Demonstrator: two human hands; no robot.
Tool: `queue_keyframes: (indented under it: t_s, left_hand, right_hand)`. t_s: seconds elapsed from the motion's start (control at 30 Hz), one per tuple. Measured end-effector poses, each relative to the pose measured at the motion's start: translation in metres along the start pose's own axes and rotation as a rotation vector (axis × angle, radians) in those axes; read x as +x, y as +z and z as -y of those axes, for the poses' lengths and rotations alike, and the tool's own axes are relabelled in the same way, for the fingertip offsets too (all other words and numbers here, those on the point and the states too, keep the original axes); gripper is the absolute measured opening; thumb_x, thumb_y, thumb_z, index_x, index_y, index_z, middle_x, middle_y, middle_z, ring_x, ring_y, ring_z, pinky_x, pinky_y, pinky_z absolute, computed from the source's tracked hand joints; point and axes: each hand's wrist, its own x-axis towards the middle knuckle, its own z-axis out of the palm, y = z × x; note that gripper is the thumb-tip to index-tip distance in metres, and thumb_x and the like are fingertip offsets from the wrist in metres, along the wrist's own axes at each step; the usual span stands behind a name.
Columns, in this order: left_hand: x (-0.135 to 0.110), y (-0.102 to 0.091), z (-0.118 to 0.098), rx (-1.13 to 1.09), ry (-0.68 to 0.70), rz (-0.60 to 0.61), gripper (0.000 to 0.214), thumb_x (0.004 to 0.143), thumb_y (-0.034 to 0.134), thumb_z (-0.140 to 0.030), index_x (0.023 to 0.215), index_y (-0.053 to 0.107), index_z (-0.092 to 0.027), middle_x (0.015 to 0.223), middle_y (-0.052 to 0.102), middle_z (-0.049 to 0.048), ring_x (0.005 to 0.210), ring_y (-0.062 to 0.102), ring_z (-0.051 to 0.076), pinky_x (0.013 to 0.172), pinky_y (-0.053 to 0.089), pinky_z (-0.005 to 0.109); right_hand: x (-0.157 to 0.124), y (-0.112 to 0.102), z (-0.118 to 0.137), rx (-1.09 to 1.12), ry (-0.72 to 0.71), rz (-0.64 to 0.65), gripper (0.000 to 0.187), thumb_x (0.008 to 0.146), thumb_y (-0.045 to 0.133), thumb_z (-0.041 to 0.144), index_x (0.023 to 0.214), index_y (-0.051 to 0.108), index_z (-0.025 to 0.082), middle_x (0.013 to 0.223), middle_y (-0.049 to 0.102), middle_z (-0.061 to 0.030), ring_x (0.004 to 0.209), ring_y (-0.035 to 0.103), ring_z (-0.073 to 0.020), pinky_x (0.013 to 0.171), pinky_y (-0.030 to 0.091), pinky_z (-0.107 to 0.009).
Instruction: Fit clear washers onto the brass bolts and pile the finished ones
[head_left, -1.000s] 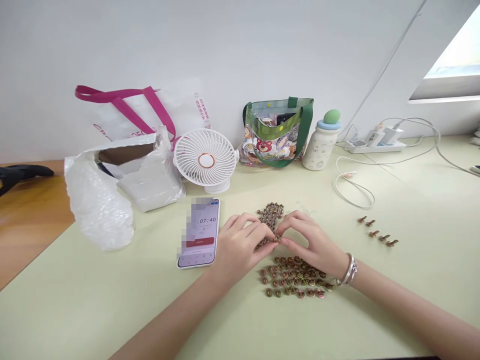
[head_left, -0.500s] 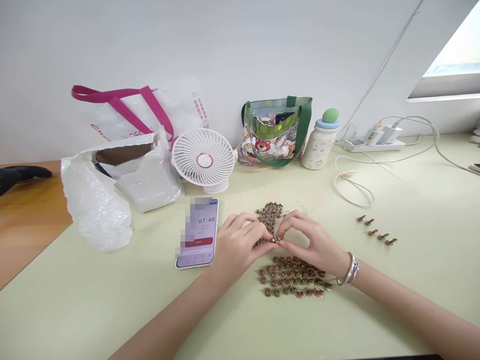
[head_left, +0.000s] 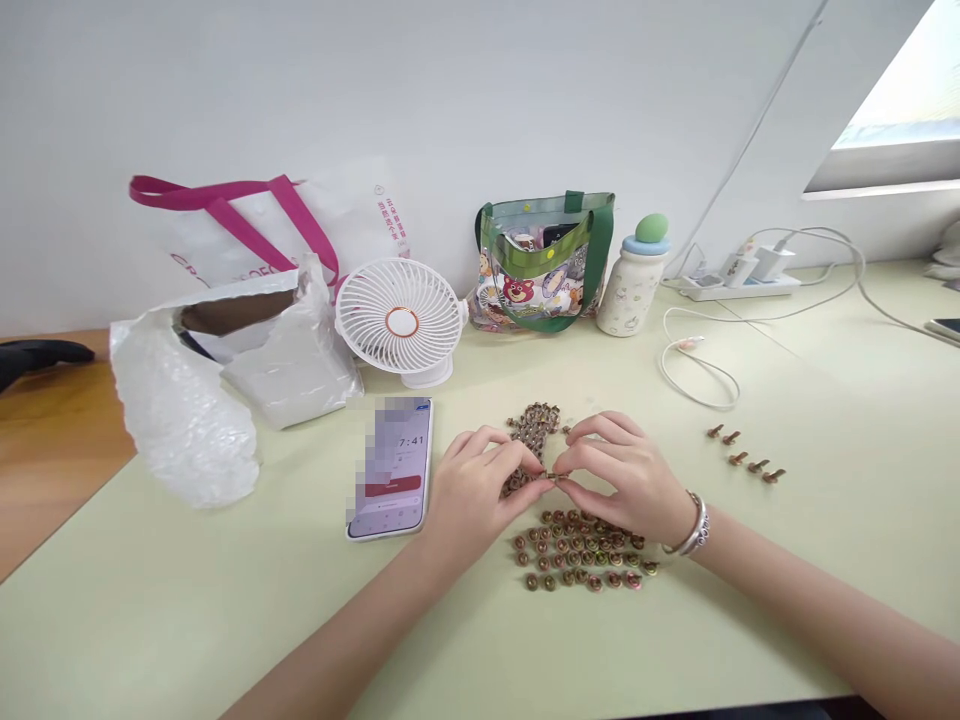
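Note:
My left hand (head_left: 484,485) and my right hand (head_left: 626,475) meet fingertip to fingertip over the table. Between them they pinch a small brass-coloured bolt (head_left: 553,477), mostly covered by the fingers. Just behind the fingertips lies a heap of small metal pieces (head_left: 534,425), packed close together; they look like nuts. Below my hands stand several rows of brass-coloured bolts (head_left: 575,559) with round flanged heads or washers, some tinted pink or green. Farther right, several loose bolts (head_left: 738,459) lie on their sides. A bangle circles my right wrist.
A phone (head_left: 391,470) lies left of my left hand. Behind it are torn bubble wrap (head_left: 187,420), a white fan (head_left: 401,320), a patterned bag (head_left: 536,265) and a bottle (head_left: 634,285). A white cable (head_left: 731,385) loops from a power strip (head_left: 742,288) at the back right.
My fingertips have drawn closer around the bolt, which shows less now. My right hand has turned slightly. The whole view has shifted a little, and the phone's displayed time has advanced.

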Motion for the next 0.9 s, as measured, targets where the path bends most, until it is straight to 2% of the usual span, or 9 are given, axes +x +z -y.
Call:
queue_keyframes:
  t_s: [0.13,0.27,0.4,0.9]
  left_hand:
    - [0.0002,0.0007,0.0002,0.016,0.0,-0.01,0.015,0.077,0.062,-0.035,0.075,0.057,-0.021,0.073,0.062,-0.0035,0.079,0.054,0.014,0.074,0.038,0.029]
    - [0.0008,0.0009,0.0009,0.015,0.015,-0.031,0.013,0.079,0.06,-0.034,0.076,0.057,-0.021,0.074,0.063,-0.0024,0.08,0.054,0.015,0.074,0.039,0.029]
    - [0.001,0.0,0.0011,0.007,0.023,-0.039,0.011,0.08,0.06,-0.031,0.077,0.058,-0.021,0.073,0.062,-0.0028,0.079,0.054,0.014,0.074,0.039,0.029]
    - [0.0013,0.0011,-0.0018,0.036,0.02,-0.047,0.009,0.074,0.064,-0.026,0.072,0.057,-0.021,0.07,0.062,-0.0047,0.078,0.055,0.015,0.073,0.038,0.03]
  right_hand:
    - [-0.0001,0.0002,-0.0003,0.017,0.033,0.027,0.005,0.08,0.056,0.02,0.084,0.055,0.021,0.078,0.062,-0.0006,0.087,0.054,-0.0168,0.078,0.041,-0.033]
    - [0.0014,-0.002,0.0019,0.091,0.107,0.128,0.013,0.082,0.055,0.029,0.091,0.055,0.02,0.086,0.064,-0.0029,0.092,0.053,-0.0186,0.081,0.04,-0.035]
    - [0.0027,-0.003,0.003,0.103,0.13,0.164,0.011,0.085,0.051,0.029,0.087,0.056,0.02,0.086,0.064,-0.0038,0.09,0.053,-0.0181,0.08,0.041,-0.034]
    - [0.0022,-0.0006,-0.0001,-0.049,0.013,0.019,0.002,0.079,0.057,0.024,0.079,0.058,0.022,0.072,0.063,0.0004,0.082,0.056,-0.0167,0.079,0.042,-0.035]
